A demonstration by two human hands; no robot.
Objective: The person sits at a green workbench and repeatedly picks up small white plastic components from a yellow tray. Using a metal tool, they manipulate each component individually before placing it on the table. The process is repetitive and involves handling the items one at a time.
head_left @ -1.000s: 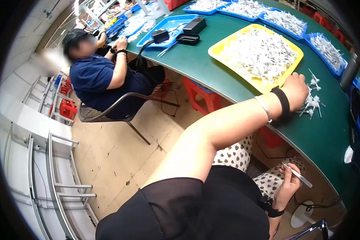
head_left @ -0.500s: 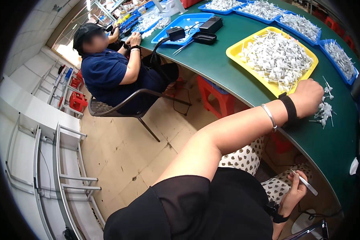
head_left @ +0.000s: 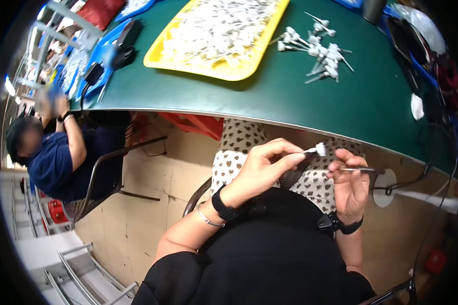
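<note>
My left hand [head_left: 263, 165] pinches a small white plastic piece [head_left: 320, 149] by its thin stem, its wider head pointing toward my other hand. Close by on the right, my right hand [head_left: 350, 190] grips a slim metal tool [head_left: 362, 169], probably tweezers, with fingers curled and palm turned up. A small gap separates the tool from the white piece. Both hands are above my lap, in front of the table edge. On the green table, a loose cluster of similar white stemmed pieces [head_left: 331, 63] lies right of a yellow tray [head_left: 231, 74] heaped with more.
The green table [head_left: 188, 96] curves across ahead of me. A blue tray [head_left: 103, 76] with black boxes and cables is at left, near a seated co-worker [head_left: 61, 157]. Cables [head_left: 422, 175] hang at the right. A white scrap [head_left: 417, 107] lies near the table's right end.
My left hand has come back from the loose pieces on the table to above my lap, now holding one. My right hand has risen toward it with the tool. The view has turned right.
</note>
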